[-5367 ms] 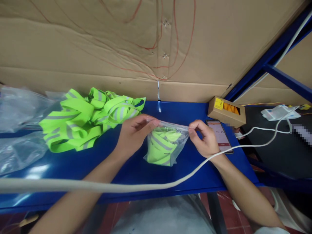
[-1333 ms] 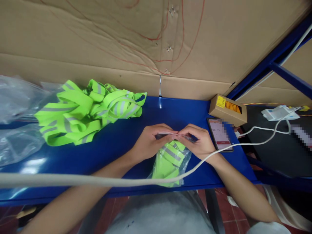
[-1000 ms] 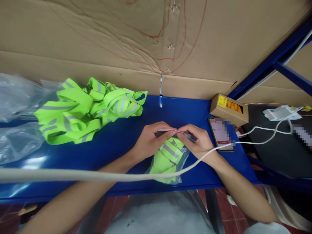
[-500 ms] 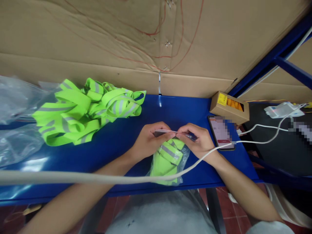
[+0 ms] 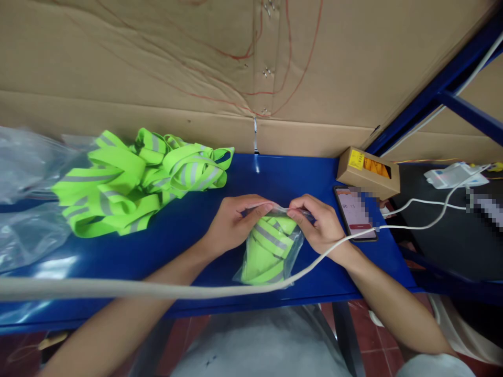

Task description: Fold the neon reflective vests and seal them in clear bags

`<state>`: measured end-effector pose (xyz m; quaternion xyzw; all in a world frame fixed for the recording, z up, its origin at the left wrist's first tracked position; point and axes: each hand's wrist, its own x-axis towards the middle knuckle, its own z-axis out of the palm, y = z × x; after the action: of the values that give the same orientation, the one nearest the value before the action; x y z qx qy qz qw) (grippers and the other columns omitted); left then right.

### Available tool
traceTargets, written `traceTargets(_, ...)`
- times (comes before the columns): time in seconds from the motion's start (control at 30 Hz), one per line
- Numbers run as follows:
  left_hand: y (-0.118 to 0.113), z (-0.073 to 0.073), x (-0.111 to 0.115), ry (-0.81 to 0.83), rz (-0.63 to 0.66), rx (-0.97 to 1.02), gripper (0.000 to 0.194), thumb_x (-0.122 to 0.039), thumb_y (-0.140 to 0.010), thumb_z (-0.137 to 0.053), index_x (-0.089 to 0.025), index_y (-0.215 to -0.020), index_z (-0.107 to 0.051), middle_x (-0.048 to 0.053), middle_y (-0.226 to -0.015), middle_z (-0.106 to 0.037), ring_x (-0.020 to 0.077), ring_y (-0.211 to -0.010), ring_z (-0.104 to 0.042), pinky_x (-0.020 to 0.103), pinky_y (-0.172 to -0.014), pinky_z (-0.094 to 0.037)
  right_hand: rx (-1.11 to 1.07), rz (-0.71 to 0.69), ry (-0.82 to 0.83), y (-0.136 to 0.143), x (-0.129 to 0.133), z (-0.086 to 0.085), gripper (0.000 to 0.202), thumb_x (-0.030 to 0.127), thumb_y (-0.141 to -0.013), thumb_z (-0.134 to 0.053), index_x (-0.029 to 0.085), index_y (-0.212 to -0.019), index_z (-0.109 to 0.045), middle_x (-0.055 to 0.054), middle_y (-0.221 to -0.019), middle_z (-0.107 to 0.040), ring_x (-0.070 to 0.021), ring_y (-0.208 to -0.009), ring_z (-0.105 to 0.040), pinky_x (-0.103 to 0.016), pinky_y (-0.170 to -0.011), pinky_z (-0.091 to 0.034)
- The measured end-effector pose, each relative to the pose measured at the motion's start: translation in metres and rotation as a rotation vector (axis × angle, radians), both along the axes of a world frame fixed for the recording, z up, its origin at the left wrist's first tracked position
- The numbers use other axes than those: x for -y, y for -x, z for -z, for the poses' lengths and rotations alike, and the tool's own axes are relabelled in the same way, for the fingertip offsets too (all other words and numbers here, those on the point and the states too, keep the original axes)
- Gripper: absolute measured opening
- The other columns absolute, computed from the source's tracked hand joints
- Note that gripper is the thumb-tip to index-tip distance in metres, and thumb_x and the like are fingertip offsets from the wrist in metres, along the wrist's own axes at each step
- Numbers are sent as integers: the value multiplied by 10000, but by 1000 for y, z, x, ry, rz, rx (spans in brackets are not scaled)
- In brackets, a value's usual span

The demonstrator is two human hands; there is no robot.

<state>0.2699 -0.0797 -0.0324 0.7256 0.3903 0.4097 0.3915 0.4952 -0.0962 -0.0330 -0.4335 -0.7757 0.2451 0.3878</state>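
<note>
A clear plastic bag (image 5: 271, 251) holds a folded neon-yellow reflective strap (image 5: 267, 262) with grey stripes. My left hand (image 5: 236, 220) pinches the left part of the bag's top edge between thumb and fingers. On the other side my right hand (image 5: 316, 222) pinches the same edge, the two thumbs a short way apart. The bag hangs toward me from both hands, close above the blue table (image 5: 204, 267). To the left lies a loose heap of neon-yellow reflective straps (image 5: 145, 178).
Clear plastic bags (image 5: 31, 230) lie at the far left. A phone (image 5: 356, 212) and a cardboard box (image 5: 369, 170) with orange contents are at the right. A white cable (image 5: 157, 288) crosses in front of my forearms. Cardboard (image 5: 157, 104) forms the back wall.
My left hand has shifted slightly left and the thumbs are further apart along the bag's top edge. More of the bag's upper front shows, and its bottom has swung a little left.
</note>
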Motion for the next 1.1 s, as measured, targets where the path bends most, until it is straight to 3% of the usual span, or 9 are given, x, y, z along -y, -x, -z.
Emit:
traceTargets(0.13, -4, 4, 0, 140, 5, 66, 299, -426, -963, -619, -193, -1012, -799, 63, -1003, -794, 206, -927, -724, 283, -844, -549, -34, 41, 30, 1, 0, 0, 125, 316, -978, -627, 217, -906, -652, -20, -831, -665, -163, -763, -619, -280, -711, -489)
traceTargets(0.33, -10, 19, -3, 519, 118, 342, 586, -490, -885, -719, -228, -1384, -558, 123, -1249, -707, 254, -1092, -700, 352, -882, -579, -221, 189, 73, -4, -11, 2, 244, 456, -971, -631, 223, -897, -643, -6, -787, -656, -150, -673, -596, -265, -601, -474)
traceTargets(0.4, -9, 21, -4, 401, 4, 270, 564, -479, -912, -683, -218, -1385, -519, 140, -1289, -665, 253, -1141, -670, 387, -941, -559, -274, 327, -59, -12, -18, 1, 233, 450, -959, -656, 225, -897, -640, -13, -797, -653, -163, -691, -599, -283, -627, -485)
traceTargets(0.5, -4, 18, -6, -48, -285, 49, 498, -396, -939, -657, -204, -1372, -504, 138, -1357, -584, 243, -1226, -589, 425, -1065, -475, -315, 523, -336, -28, -27, -1, 167, 385, -961, -672, 223, -927, -651, -47, -863, -661, -207, -793, -629, -338, -737, -505)
traceTargets(0.6, 0, 10, -4, -316, -331, -73, 413, -313, -957, -630, -219, -1343, -517, 115, -1362, -559, 237, -1255, -548, 408, -1075, -458, -82, 478, -479, -40, -32, -3, 120, 330, -1001, -611, 233, -984, -680, -82, -982, -694, -258, -946, -647, -396, -867, -481)
traceTargets(0.7, -1, 5, 1, -330, -280, -124, 328, -281, -966, -605, -225, -1285, -554, 105, -1323, -569, 242, -1256, -548, 404, -1061, -470, 315, 276, -409, -45, -35, -3, 156, 295, -1033, -544, 237, -1004, -686, -79, -1016, -727, -267, -998, -649, -404, -901, -425)
traceTargets(0.77, -4, 4, 4, -327, -246, -180, 277, -268, -965, -599, -219, -1237, -586, 107, -1314, -568, 247, -1274, -541, 426, -1108, -438, 513, 240, -343, -45, -37, -1, 167, 256, -1036, -524, 219, -988, -679, -80, -996, -735, -262, -976, -646, -396, -874, -390)
traceTargets(0.93, -6, 14, 4, -333, -183, -312, 189, -247, -987, -550, -206, -1151, -636, 115, -1304, -576, 246, -1248, -565, 448, -1083, -431, 905, 253, -169, -46, -32, 3, 216, 35, -912, -534, 177, -954, -692, -93, -996, -729, -263, -932, -647, -406, -855, -338)
traceTargets(1.1, -7, 22, 3, -463, -134, -584, 182, -228, -1001, -523, -206, -1095, -678, 101, -1284, -625, 253, -1192, -606, 466, -1017, -418, 982, 402, -120, -57, -31, 5, 299, -11, -813, -520, 124, -1011, -698, -140, -1079, -726, -297, -1010, -654, -429, -914, -355)
